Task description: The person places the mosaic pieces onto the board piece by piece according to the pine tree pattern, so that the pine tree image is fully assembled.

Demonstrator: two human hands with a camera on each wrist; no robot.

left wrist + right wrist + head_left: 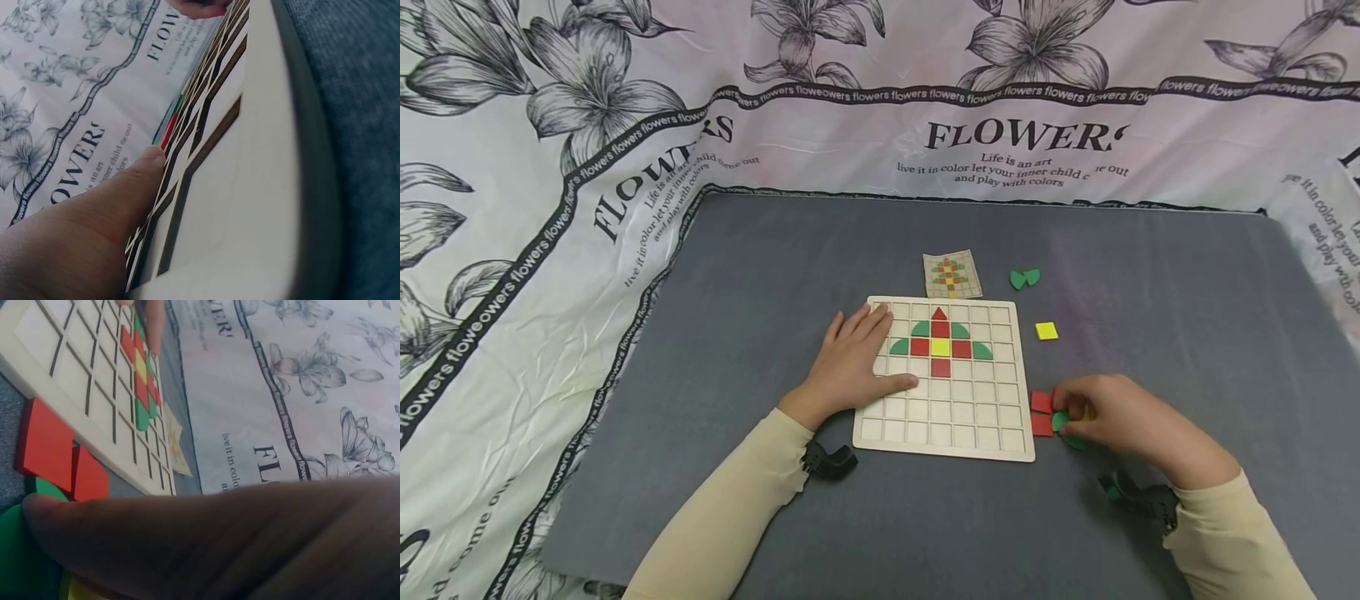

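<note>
A pale square grid board (945, 437) lies on the grey surface. Red squares, a red triangle (938, 314), a yellow square (940, 347) and green quarter-round pieces (982, 351) form a pattern in its upper half. My left hand (850, 367) rests on the board's left edge, fingers spread and thumb extended across the cells. Beside the board's right edge, my right hand (1116, 417) bends its fingers over loose pieces. Its thumb (125, 540) is at a green piece (47, 487) near two red squares (47, 440). The other fingertips are mostly hidden, so a grip is unclear.
A small pattern card (952, 273) lies behind the board. To its right are two green pieces (1025, 278), and nearer, a loose yellow square (1047, 331). Another green piece (1073, 443) lies by my right thumb. A flower-printed cloth (850, 142) rises behind the surface.
</note>
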